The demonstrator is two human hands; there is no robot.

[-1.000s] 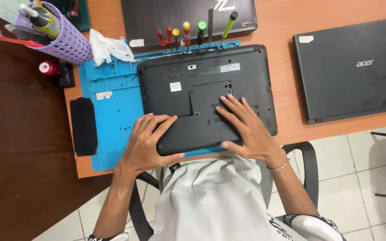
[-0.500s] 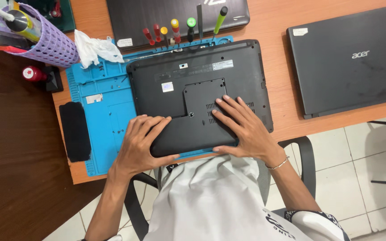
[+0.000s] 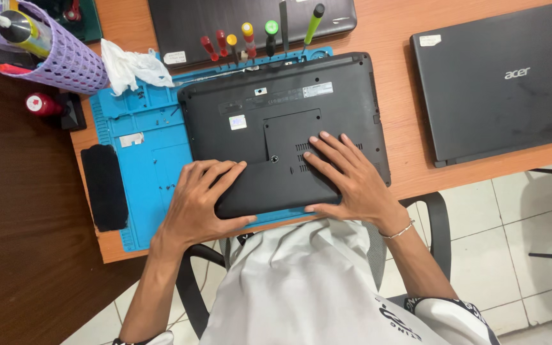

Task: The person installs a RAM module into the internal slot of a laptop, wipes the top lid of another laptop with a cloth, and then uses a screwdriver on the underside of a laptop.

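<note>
Your left hand (image 3: pixel 200 204) lies flat and open, palm down, on the near left corner of the upturned black plastic laptop (image 3: pixel 282 128), with the thumb hooked over its near edge and the fingers spread on the base panel. Your right hand (image 3: pixel 347 179) is also open and flat, resting on the near right part of the same base, its fingers (image 3: pixel 322 148) fanned over the vent slots; neither hand grips anything. The laptop lies bottom side up on the blue rubber work mat (image 3: pixel 142 166), which sits on the orange wooden desk (image 3: pixel 391 38), directly in front of you. A row of 5 screwdrivers with red, yellow and green handles (image 3: pixel 250 38) stands just beyond the far edge of the laptop. A crumpled white cloth (image 3: pixel 132 64) lies at the far left corner of the mat, beside a purple perforated plastic basket (image 3: pixel 65 61). A black rectangular pad (image 3: pixel 105 186) rests at the left edge of the mat. A 2nd closed black laptop (image 3: pixel 499 83) lies to the right, apart from the 1st, and a 3rd dark laptop (image 3: pixel 225 19) lies beyond the screwdrivers.
</note>
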